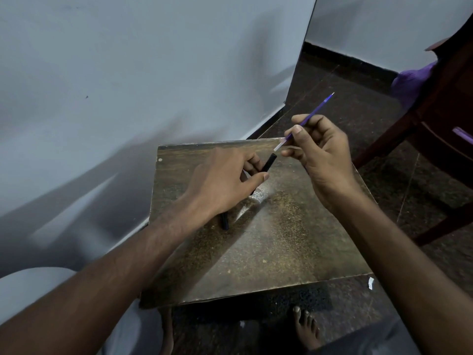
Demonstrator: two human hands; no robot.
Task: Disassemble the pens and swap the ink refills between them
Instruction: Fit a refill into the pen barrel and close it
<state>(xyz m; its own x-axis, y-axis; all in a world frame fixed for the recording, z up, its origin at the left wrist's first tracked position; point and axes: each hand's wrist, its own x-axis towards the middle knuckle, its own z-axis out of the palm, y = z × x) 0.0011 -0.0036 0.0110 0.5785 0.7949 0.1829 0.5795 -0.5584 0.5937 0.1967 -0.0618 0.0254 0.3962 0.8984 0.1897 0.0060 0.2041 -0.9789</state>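
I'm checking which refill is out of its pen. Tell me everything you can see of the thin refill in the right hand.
The refill is a thin, straight tube, plastic by its look, blue-violet over most of its length, with a pale, clear stretch at its lower end and a fine point at its upper end. It is out of any barrel, held in the air and tilted, tip up and to the right, above the table's far corner. The right hand pinches it near the lower end; nothing else touches it.

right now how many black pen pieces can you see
2: one black barrel gripped in the left hand, one black piece on the table under that wrist. More may be hidden.
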